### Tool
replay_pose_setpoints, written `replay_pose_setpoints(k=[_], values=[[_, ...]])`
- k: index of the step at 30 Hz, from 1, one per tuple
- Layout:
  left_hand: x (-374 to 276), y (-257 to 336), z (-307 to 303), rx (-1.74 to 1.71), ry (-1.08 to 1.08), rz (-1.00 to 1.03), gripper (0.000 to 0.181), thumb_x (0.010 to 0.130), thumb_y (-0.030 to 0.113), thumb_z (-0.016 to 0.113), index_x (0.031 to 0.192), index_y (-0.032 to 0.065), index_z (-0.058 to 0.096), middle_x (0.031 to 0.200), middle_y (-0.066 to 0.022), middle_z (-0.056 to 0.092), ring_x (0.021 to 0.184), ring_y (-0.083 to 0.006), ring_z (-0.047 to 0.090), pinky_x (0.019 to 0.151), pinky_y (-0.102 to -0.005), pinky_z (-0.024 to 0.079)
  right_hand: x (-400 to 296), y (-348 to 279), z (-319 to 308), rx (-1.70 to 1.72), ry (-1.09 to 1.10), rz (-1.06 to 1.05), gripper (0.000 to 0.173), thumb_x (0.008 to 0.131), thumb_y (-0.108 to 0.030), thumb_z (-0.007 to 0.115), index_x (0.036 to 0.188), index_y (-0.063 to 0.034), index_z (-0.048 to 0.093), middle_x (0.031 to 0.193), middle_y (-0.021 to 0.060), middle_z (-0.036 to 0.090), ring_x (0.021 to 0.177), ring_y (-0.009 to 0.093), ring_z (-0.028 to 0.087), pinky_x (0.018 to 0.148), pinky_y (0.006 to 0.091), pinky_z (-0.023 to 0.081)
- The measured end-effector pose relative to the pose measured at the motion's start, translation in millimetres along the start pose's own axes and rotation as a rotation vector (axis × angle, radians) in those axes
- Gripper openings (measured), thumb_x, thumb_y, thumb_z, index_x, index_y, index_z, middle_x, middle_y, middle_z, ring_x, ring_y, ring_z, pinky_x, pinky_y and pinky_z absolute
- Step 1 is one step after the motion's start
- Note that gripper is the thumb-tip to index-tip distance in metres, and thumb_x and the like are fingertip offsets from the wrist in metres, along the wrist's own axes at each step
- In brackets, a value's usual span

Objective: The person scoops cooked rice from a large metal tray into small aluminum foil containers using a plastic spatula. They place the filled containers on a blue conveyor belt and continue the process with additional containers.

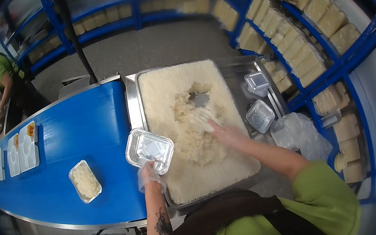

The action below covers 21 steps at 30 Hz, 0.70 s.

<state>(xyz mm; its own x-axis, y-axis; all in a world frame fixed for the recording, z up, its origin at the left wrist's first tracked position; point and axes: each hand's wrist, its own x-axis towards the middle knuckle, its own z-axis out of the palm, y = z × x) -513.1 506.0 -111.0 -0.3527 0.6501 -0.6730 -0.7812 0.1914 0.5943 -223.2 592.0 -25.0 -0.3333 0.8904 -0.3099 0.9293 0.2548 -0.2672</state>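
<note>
My left hand (150,174), in a clear plastic glove, grips an aluminium foil container (150,151) at the left edge of the big tray. No food shows inside that container. The large metal tray (140,99) is full of cooked white rice (172,80), with a hollow that bares the tray's bottom near the upper middle. My right hand (206,120), gloved and blurred, is at the rice just below the hollow; whether its fingers hold any rice cannot be made out. On the blue conveyor belt (104,128), left of my left hand, stands a foil container filled with rice (85,181).
White compartment trays (28,147), some with orange food, lie on the belt's far left. Foil containers (260,116) and a clear plastic bag (299,135) lie right of the rice. Blue shelving (351,60) holds bagged packs. A co-worker (4,77) stands at the upper left.
</note>
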Motion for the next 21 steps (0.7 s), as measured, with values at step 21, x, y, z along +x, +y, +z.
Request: replay_pose_setpoints(k=[21], values=[[2.4,13.4,6.7,-0.047,-0.021,-0.025,0.005,0.07,0.006,0.052,0.074,0.0021,0.053,0.075,-0.0051,0.052,0.068,-0.0183,0.051,0.065,-0.0314,0.043,-31.5,0.7,-18.5,0.028,-0.209,0.098,0.051,0.088,-0.039,0.03,0.134,-0.0156,0.028,0.098,0.0243,0.058,0.094,0.038,0.055,0.078,0.0416,0.043]])
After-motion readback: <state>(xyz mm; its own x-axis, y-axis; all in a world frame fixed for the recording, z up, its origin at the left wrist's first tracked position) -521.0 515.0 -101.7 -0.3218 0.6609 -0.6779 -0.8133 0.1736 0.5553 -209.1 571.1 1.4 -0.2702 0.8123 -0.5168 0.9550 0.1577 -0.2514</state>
